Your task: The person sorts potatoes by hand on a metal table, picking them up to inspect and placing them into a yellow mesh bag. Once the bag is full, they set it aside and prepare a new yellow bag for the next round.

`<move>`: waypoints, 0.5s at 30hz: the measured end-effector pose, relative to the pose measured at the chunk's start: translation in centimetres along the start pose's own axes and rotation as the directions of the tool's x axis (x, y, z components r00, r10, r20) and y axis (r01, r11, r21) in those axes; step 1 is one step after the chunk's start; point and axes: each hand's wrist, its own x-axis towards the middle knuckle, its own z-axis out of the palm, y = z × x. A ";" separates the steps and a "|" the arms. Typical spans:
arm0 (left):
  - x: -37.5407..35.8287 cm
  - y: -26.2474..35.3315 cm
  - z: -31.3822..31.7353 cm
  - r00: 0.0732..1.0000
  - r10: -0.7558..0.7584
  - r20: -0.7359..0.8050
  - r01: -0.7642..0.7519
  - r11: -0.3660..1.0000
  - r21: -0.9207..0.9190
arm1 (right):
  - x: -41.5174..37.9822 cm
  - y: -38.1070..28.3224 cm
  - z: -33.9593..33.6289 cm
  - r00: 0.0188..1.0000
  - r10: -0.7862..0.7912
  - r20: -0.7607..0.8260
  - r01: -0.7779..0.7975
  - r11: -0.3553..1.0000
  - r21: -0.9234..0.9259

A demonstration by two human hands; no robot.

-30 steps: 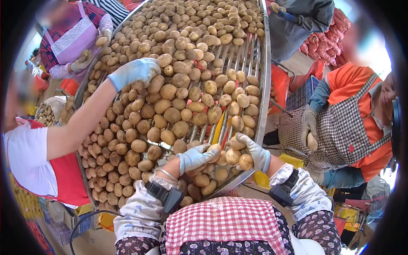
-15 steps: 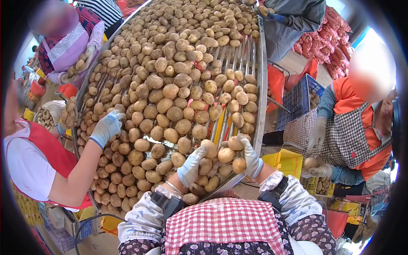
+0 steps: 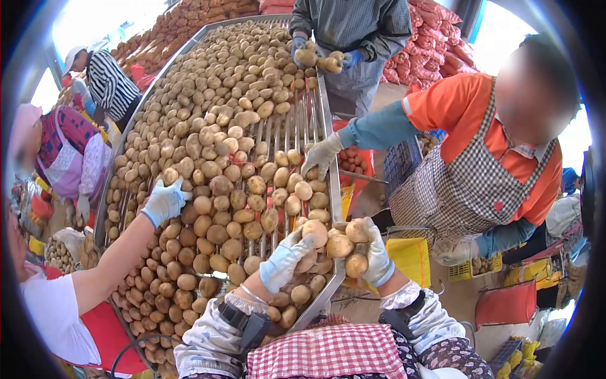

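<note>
Many potatoes (image 3: 218,234) lie on a metal roller table (image 3: 327,120). At its near right corner, my left hand (image 3: 285,260), in a pale glove, is closed around potatoes, with one large potato (image 3: 314,232) at its fingertips. Close beside it, my right hand (image 3: 377,254), also gloved, curls round several potatoes (image 3: 340,246) at the table's edge. The two hands nearly meet, with the held potatoes between them.
A co-worker's gloved hand (image 3: 165,202) touches potatoes at the left. From the right, another co-worker's glove (image 3: 322,156) reaches onto the rollers. A person (image 3: 353,57) at the far end holds potatoes. A yellow sack (image 3: 408,262) hangs right of my right hand.
The view has tilted up and shifted. The co-worker on the right has reached an arm over the table. My hands still hold potatoes, now slightly raised off the pile.
</note>
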 end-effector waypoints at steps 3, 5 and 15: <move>3.1 -0.3 2.7 0.998 -0.066 0.019 0.066 0.998 0.010 | 0.2 -1.5 -4.3 0.989 -0.077 -0.129 0.070 0.996 -0.053; 5.1 -1.4 3.9 0.985 -0.159 0.063 0.162 0.985 -0.059 | -0.5 -2.8 -5.6 0.983 -0.048 -0.179 0.039 0.998 -0.054; 11.3 -5.1 5.7 0.947 -0.301 0.109 0.306 0.952 -0.030 | -0.6 -5.2 -11.0 0.922 0.053 -0.384 -0.113 0.984 -0.135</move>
